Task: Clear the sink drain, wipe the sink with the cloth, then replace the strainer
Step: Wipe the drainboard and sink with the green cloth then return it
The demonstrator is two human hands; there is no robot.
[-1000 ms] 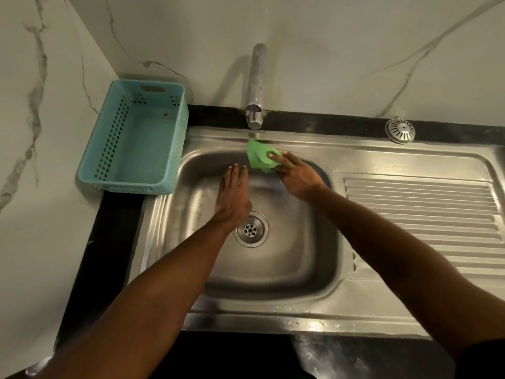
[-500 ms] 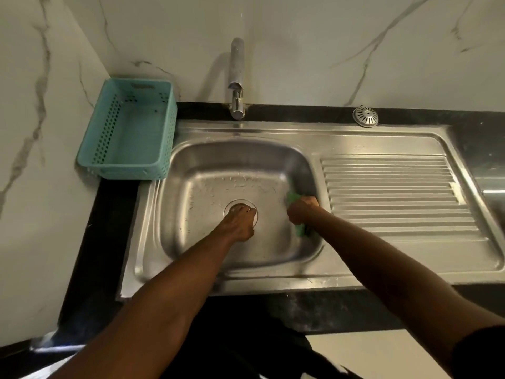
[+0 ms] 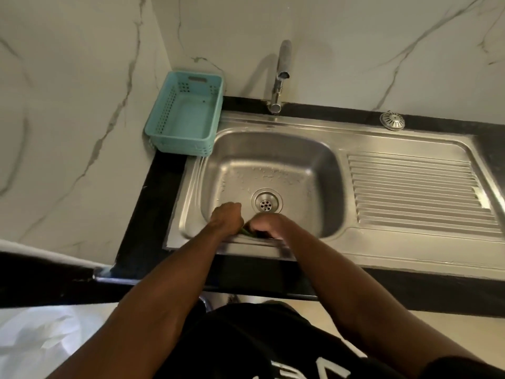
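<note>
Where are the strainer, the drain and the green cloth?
strainer (image 3: 392,121): head view, its slotted metal dome.
drain (image 3: 266,203): head view, its perforated centre.
green cloth (image 3: 246,231): head view, the sliver showing between the two hands.

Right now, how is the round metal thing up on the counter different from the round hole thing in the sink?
The strainer sits loose on the black counter behind the draining board; the drain is set into the bottom of the sink. The strainer has slots around a small centre knob; the drain shows little round holes inside a ring. The strainer is far from both hands; the drain is just beyond them. Both are round, shiny metal.
</note>
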